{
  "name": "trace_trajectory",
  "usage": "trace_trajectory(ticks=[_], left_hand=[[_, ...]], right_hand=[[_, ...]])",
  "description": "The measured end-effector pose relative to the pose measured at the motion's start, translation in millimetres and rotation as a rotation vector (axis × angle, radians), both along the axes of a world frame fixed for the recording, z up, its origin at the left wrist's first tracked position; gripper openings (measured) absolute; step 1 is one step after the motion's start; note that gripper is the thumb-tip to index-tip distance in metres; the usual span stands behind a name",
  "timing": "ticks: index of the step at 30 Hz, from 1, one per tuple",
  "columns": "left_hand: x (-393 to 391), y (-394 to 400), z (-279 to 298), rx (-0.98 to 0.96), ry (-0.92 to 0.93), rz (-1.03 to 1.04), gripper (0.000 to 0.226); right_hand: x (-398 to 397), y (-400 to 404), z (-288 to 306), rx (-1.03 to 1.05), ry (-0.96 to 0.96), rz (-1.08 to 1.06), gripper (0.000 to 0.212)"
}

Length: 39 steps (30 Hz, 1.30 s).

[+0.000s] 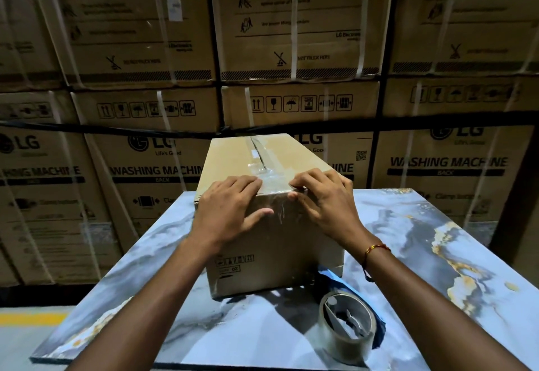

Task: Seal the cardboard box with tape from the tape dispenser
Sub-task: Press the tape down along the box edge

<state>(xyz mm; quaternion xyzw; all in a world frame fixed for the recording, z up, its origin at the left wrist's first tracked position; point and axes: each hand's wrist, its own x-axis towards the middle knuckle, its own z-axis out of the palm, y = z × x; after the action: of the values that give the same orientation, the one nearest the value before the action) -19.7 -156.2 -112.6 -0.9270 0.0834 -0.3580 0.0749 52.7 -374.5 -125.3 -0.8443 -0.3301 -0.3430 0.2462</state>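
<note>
- The cardboard box (pixel 271 195), long and plain brown, stands toward the far edge of the marble-patterned tabletop (pixel 408 254), clear tape (pixel 264 166) running glossy and wrinkled along its top seam and folded over the near end.
- My left hand (pixel 230 207) lies open and flat on the near top corner, thumb pressing the tape tail against the end face.
- My right hand (pixel 323 198) curls, fingers half bent, pinching down the tape at the edge; it holds nothing else.
- I judge the step is smoothing: press outward from the seam, firmly, to chase out creases.
- The tape dispenser (pixel 347 324), blue-framed with a grey roll, rests near the tabletop's near right edge.
</note>
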Motion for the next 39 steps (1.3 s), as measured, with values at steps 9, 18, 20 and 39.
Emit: trace_trajectory(ticks=[9,18,20,39], left_hand=[[-4,1,6,0.009,0.152,-0.028,0.073],[9,-4,45,-0.267,0.483,-0.051,0.069],[16,-4,53,-0.371,0.557,-0.059,0.07],[20,-25,35,-0.144,0.259,0.077,0.053]], right_hand=[[-10,-3,-5,-0.265,-0.082,-0.111,0.073],[-10,-2,-8,-0.224,-0.097,-0.105,0.071],[-9,-3,-9,-0.208,-0.1,-0.099,0.067],[-22,3,-17,-0.215,-0.091,-0.157,0.078]])
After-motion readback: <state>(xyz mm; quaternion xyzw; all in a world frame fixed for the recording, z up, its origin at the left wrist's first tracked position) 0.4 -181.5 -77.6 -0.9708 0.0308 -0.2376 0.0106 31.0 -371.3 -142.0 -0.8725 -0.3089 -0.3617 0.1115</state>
